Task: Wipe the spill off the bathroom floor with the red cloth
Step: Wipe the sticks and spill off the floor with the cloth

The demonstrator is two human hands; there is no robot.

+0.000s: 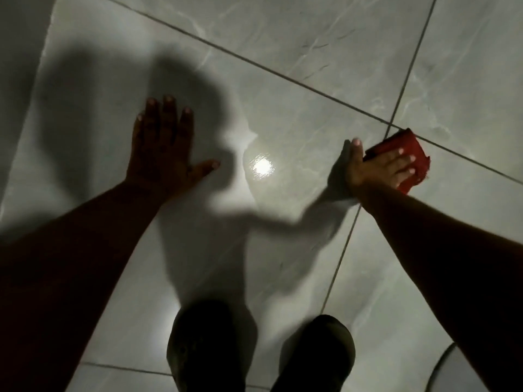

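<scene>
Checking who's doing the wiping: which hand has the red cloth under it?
The right hand, fingers spread over the red cloth; the left hand lies flat on bare tile.

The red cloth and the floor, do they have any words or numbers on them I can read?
None. No word, number, label or sign can be read anywhere in this view.
The red cloth under the right hand is plain red where it shows.
The floor tiles carry only pale marble veins and dark grout lines.
The left hand, pressed flat on the floor, and the dark shoes show no print; the shoes are too dark to check.
</scene>
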